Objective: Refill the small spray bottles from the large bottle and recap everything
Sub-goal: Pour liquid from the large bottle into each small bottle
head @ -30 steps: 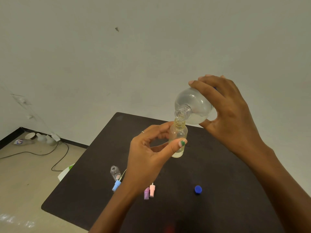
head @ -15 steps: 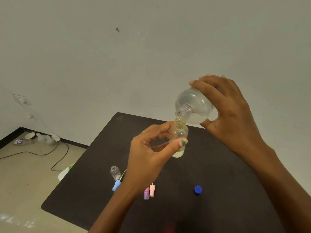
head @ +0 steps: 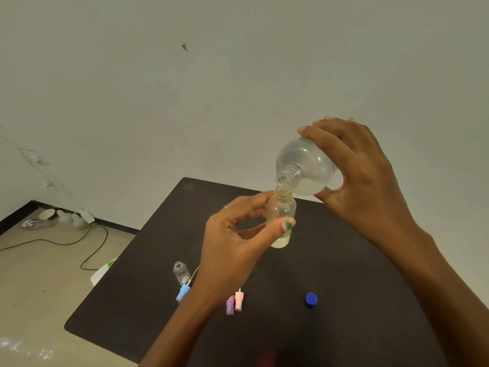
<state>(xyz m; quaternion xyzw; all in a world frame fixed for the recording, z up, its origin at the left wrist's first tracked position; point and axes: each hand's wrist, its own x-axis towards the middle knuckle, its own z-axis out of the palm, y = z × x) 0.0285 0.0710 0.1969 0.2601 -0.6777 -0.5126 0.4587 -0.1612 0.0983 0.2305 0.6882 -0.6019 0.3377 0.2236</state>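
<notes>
While the large bottle (head: 307, 168) is tipped mouth-down over it, the small spray bottle (head: 281, 218) is held upright in the air above the table (head: 344, 274), its neck directly under the larger mouth, the two touching or very nearly so. Pale liquid sits low in the small bottle; most of it looks unfilled. The left hand (head: 232, 250) pinches it between thumb and fingers. The right hand (head: 365, 176) grips the large bottle round its body, fingers curled over the top.

On the table lie a second small bottle (head: 181, 272), uncapped and on its side, a blue sprayer cap (head: 182, 293) just beside it, a purple cap (head: 230, 305) and a pink cap (head: 239, 300) side by side, and a blue screw cap (head: 311, 299) well apart to the right.

Assessment: the pouring step is in hand and the task is early. The next move calls for a steady tilt, then righting the large bottle before overflow; narrow necks make spillage the main risk.
</notes>
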